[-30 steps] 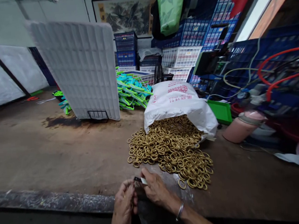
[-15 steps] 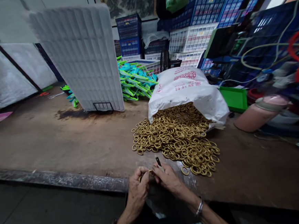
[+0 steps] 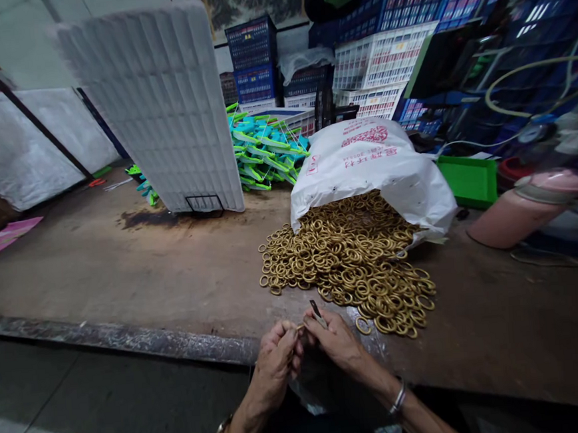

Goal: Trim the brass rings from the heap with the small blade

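Close to the table's front edge, my left hand (image 3: 277,359) is closed, pinching a gold-coloured ring (image 3: 300,327) that its fingers mostly cover. My right hand (image 3: 337,343) is closed around a small knife (image 3: 319,314) with a dark, short blade pointing up and away from me. The right fingertips meet the ring from the other side. Just beyond my hands lies a heap of gold-coloured rings (image 3: 342,259), spilling from the mouth of a white woven sack (image 3: 365,160) with red print. One loose ring (image 3: 362,325) rests at the heap's near edge.
A tall white ribbed panel (image 3: 161,113) stands on the brown table (image 3: 173,272). Behind it lie green and turquoise plastic parts (image 3: 268,148). At right are a green tray (image 3: 469,179) and a pink cylinder (image 3: 529,211). Blue and white crates (image 3: 377,59) are stacked at the back.
The view has shifted slightly. My left hand has turned a little, and the ring between the hands shows less of its round outline. Both hands keep their hold.
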Motion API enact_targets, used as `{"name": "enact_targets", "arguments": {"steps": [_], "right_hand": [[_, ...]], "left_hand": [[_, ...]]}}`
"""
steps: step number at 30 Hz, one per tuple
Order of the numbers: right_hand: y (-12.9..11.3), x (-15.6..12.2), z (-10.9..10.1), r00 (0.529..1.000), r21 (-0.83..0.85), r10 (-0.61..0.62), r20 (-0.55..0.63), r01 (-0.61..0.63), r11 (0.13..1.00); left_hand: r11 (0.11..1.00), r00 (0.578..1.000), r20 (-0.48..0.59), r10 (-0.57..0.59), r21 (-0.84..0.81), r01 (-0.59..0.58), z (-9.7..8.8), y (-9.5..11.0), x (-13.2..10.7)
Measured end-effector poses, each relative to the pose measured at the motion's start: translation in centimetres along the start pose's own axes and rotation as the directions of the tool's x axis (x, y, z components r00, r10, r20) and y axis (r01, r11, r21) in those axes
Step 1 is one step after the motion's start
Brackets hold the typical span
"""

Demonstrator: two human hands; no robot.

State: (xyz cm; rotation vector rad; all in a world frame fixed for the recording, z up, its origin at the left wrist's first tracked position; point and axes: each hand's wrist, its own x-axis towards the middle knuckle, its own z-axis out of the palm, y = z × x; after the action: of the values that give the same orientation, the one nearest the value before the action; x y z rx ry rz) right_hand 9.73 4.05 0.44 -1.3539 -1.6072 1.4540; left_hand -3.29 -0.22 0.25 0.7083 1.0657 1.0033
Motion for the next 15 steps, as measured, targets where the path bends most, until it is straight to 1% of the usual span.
{"name": "enact_targets", "arguments": {"steps": [2,4,6,8,10,12,15], "right_hand": [[0.2,0.0,-0.2,0.999,-0.073,-0.022,-0.039,0.019,0.997],[0.5,-0.2,-0.2,0.995,-0.195,-0.077,-0.066,0.063,0.979],[0.9,-0.5,-0.2,0.989,-0.322,-0.147,-0.032,0.129,0.938],[1.1,-0.8,0.0,0.983,-0.432,-0.182,0.031,0.177,0.884],[1.1,-1.0,0.2,0.982,-0.526,-0.178,0.063,0.184,0.830],[0.8,-1.0,0.3,0.985,-0.600,-0.159,0.064,0.165,0.783],[0.3,-1.0,0.3,0.988,-0.658,-0.140,0.061,0.145,0.739]], "left_hand": [[1.000,1.000,-0.011,-0.006,-0.018,0.006,0.1,0.1,0.0],[1.000,1.000,-0.025,-0.002,-0.028,0.001,0.2,0.2,0.0],[1.000,0.999,-0.037,0.012,-0.017,-0.013,0.3,0.3,0.0],[1.000,0.999,-0.045,0.018,0.000,-0.018,0.3,0.3,0.1],[1.000,0.999,-0.042,0.025,0.009,-0.024,0.3,0.3,0.2],[0.999,0.999,-0.031,0.033,0.017,-0.032,0.2,0.2,0.2],[0.998,0.998,-0.036,0.043,0.041,-0.041,0.1,0.1,0.3]]}}
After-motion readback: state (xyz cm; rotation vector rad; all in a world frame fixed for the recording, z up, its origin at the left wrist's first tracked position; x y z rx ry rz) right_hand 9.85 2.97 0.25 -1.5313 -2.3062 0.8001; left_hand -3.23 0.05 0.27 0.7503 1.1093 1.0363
